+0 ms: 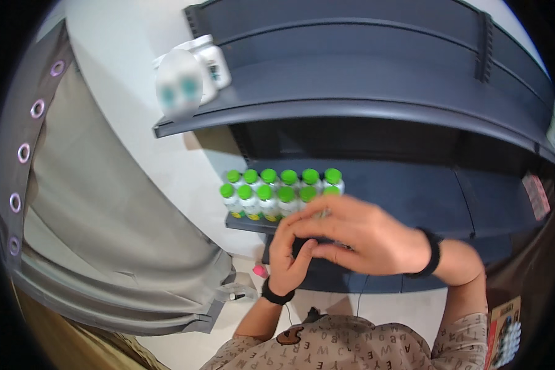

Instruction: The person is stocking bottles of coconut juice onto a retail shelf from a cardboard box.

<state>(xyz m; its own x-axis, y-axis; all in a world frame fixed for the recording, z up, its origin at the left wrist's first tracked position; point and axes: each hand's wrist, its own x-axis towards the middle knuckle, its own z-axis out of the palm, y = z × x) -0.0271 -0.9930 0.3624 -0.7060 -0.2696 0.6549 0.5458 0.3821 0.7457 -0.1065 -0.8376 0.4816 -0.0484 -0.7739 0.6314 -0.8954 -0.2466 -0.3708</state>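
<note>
My left hand (289, 259) is raised in front of the lower shelf, its fingers behind and beside those of my right hand (360, 236), which reaches across from the right. The hands overlap, and a small pale bit shows between the fingers; whether either holds anything cannot be told. Both wrists wear black bands. Behind them, two rows of white bottles with green caps (265, 199) stand upright at the left end of the dark metal shelf (407, 199). My hands hide the front row's right end.
White containers (217, 69) stand at the upper shelf's left end (333, 108). A grey curtain with metal eyelets (106, 199) hangs at left. A pink object (260, 270) and a clear plastic item (236, 292) are on the floor. A pink packet (536, 196) lies far right; a printed carton (497, 328) stands lower right.
</note>
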